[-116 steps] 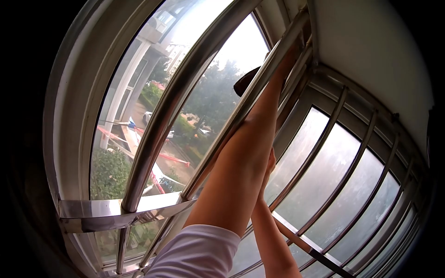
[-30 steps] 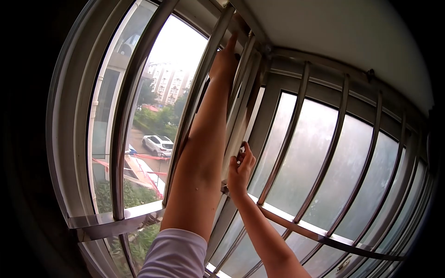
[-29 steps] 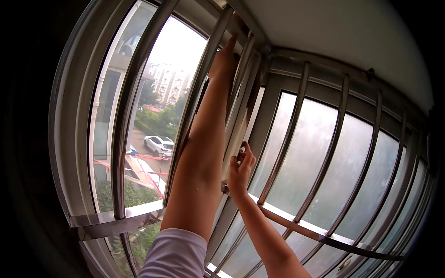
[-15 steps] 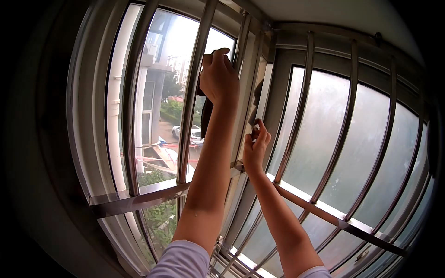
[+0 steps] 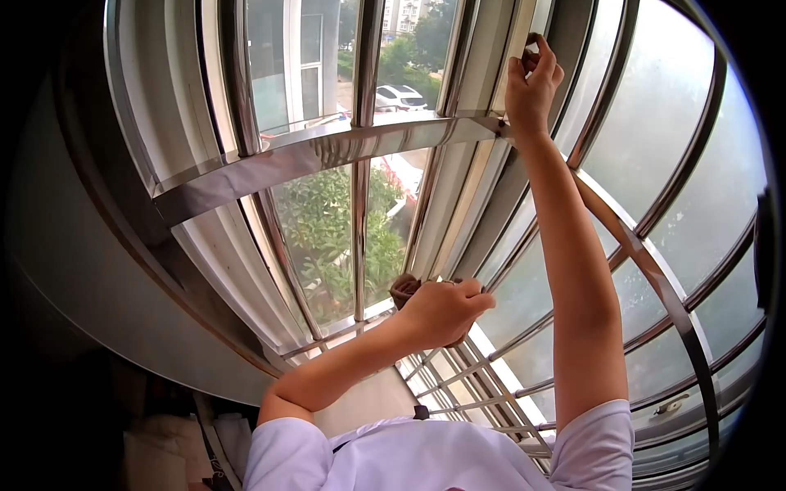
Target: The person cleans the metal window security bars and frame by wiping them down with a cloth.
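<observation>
In the lower middle of the head view, my left hand (image 5: pixel 446 315) is closed around a dark brown cloth (image 5: pixel 404 289). A bunched part of the cloth sticks out on the left of the fist, just inside the metal bars. My right hand (image 5: pixel 532 90) is raised at the upper right, by the upright window frame (image 5: pixel 517 33) in the corner. Its fingers are curled towards the thumb; what lies between them, if anything, I cannot make out. The window glass (image 5: pixel 327 237) is behind upright metal bars (image 5: pixel 359 237), to the left of both hands.
A broad shiny crossbar (image 5: pixel 319 155) runs across the bars at mid height. Frosted panes (image 5: pixel 634 106) behind more bars stand on the right. Below my left hand lies a rack of metal rods (image 5: pixel 458 385). Outside are shrubs and a white car (image 5: pixel 399 96).
My left hand has come down from high on the glass to below the crossbar, bringing the cloth with it. The view has tilted downward. My right hand stays raised by the corner frame.
</observation>
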### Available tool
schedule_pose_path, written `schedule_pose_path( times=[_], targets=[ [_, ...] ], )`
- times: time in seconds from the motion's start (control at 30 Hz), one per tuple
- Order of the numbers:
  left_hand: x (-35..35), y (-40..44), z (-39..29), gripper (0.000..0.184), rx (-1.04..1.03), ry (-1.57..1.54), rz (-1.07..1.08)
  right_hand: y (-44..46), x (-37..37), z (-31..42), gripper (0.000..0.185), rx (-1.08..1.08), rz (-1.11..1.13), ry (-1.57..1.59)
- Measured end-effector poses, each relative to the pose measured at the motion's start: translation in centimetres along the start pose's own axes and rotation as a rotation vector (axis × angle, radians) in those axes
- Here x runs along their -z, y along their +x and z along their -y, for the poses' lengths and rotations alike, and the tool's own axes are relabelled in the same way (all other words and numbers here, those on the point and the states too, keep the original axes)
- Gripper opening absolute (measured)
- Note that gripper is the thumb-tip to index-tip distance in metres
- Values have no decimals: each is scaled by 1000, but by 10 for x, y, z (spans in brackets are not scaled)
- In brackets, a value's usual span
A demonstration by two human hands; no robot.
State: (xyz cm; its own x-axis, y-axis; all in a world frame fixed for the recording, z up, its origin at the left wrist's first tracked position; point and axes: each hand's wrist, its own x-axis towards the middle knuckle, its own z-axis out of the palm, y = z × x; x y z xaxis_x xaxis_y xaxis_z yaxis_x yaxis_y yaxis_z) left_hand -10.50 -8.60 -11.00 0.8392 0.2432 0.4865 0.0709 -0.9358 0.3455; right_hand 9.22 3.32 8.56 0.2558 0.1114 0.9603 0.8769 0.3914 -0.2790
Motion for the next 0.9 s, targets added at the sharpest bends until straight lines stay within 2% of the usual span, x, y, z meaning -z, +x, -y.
schedule_pose_path(
  times=[0.07, 0.1, 0.13, 0.2, 0.23, 0.3, 0.37, 0.4, 0.43, 0.47, 0.53, 0.57, 0.6, 0.63, 0.67, 0.73, 0.77, 0.8, 0.83, 0.87, 0.9],
  targets=[
    [-73, -63, 36, 20, 150, -173, 284, -3, -2, 2, 42, -1, -85, 0],
    [-115, -105, 60, 23, 277, -210, 481, -2, -1, 6, 43, -86, -52, 60],
    [-143, -144, 74, 24, 358, -75, 723, 2, -2, 8, 46, -163, -22, 121],
    [-196, -233, 100, 22, 307, 251, 1172, 3, -6, -1, 47, -87, -58, 104],
    [-205, -262, 105, 27, 293, 299, 1463, 3, -5, -2, 47, -82, -60, 52],
    [-211, -316, 113, 31, 579, 255, 1512, 6, -7, -8, 48, -48, -82, 4],
    [-265, -390, 149, 33, 998, 310, 1184, 5, -11, -10, 50, -6, -107, 13],
    [-250, -382, 138, 33, 918, 291, 1226, 4, -11, -6, 52, 5, -114, 23],
    [-219, -346, 131, 32, 839, 271, 1264, 6, -9, -1, 55, -60, -21, 30],
    [-200, -316, 133, 39, 734, 163, 1396, 9, -5, 1, 58, -125, 75, 36],
    [-178, -281, 135, 41, 883, -328, 869, 10, -1, 2, 58, -110, 114, 57],
    [-199, -283, 163, 41, 842, -555, 701, 28, -6, -48, 40, 97, 56, -86],
    [-179, -261, 151, 38, 891, -490, 518, 44, -17, -92, 36, 308, -12, -237],
    [-179, -244, 152, 31, 848, -198, 633, 44, -24, -87, 39, 389, -182, -149],
    [-180, -229, 152, 24, 788, 95, 738, 48, -25, -95, 39, 390, -148, -253],
    [-143, -191, 125, 23, 467, 432, 968, 52, -26, -103, 39, 346, -83, -433],
    [-123, -175, 111, 14, 341, 432, 937, 51, -26, -102, 39, 300, -50, -513],
    [-140, -180, 126, 7, 235, 387, 602, 36, -19, -76, 41, 199, -24, -446],
    [-124, -170, 107, 16, 238, 351, 307, 25, -15, -59, 46, 132, -35, -280],
    [-110, -159, 94, 20, 245, 355, 154, 15, -13, -44, 53, 70, -50, -115],
    [-92, -149, 79, 22, 244, 380, -66, 10, -10, -27, 52, 16, -69, -53]
  ],
)
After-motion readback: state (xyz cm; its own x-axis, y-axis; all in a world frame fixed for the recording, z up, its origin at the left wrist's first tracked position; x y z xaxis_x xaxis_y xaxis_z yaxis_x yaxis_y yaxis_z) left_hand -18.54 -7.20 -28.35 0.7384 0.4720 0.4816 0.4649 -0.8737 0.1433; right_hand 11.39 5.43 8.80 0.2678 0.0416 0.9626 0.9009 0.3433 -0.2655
